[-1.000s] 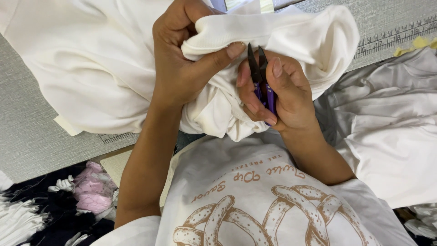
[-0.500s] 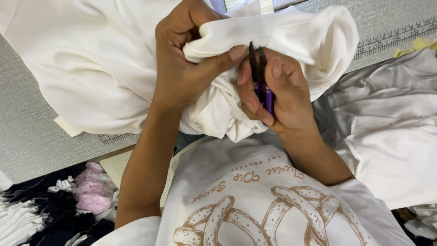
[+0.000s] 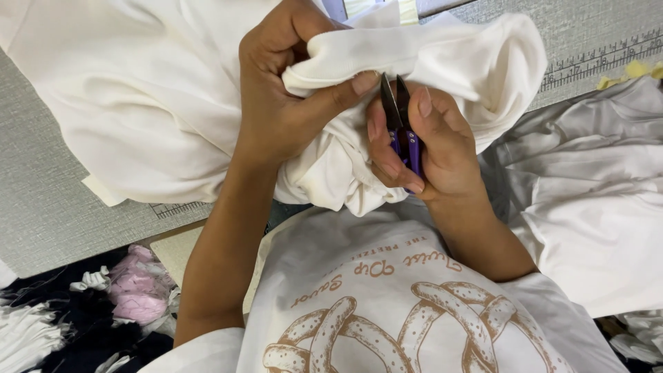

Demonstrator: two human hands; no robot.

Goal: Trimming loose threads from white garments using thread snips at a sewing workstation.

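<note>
Garments (image 3: 587, 200) beside snips (image 3: 400, 117), hands (image 3: 290, 103).

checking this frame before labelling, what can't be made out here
Head view:
- Snips: handles hidden inside the right hand.
- White garment: full shape cut off by the top edge, bunched under the left hand.
- Any thread at the blades: too small to see.

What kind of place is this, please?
Probably a garment sewing workshop: the right hand holds purple thread snips against a white garment, on a grey table with printed ruler marks.
</note>
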